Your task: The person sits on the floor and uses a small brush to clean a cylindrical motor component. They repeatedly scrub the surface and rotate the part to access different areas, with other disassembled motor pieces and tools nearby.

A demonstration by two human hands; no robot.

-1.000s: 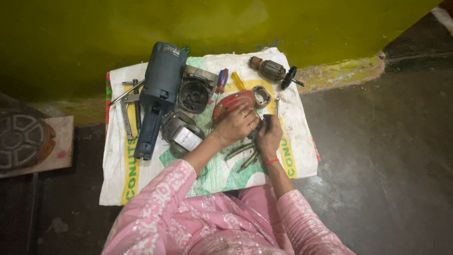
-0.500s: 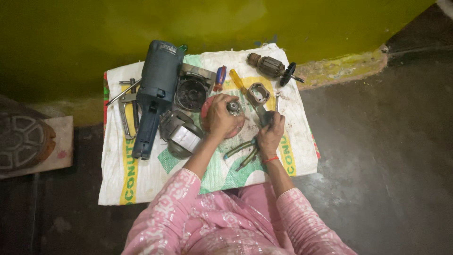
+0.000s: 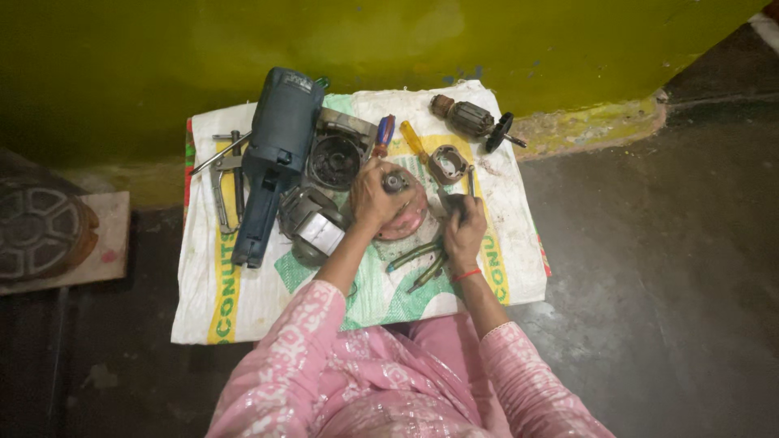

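Left hand (image 3: 375,197) clasps the red housing (image 3: 403,217), hiding half; right hand's (image 3: 464,229) grip unclear.

Sleeves: you are wearing a pink fabric top with a white floral print (image 3: 324,365).
Wrist: a thin red thread band (image 3: 466,276) is circling your right wrist.
Cloth: the white woven sack (image 3: 243,304) is showing green patches and yellow stripes.
Tool: the long plastic power-tool body (image 3: 272,158) is showing dark blue.
Cover: the round metal cover (image 3: 406,215) is showing faded red.
Wall: the painted wall (image 3: 389,40) is glowing yellow-green.
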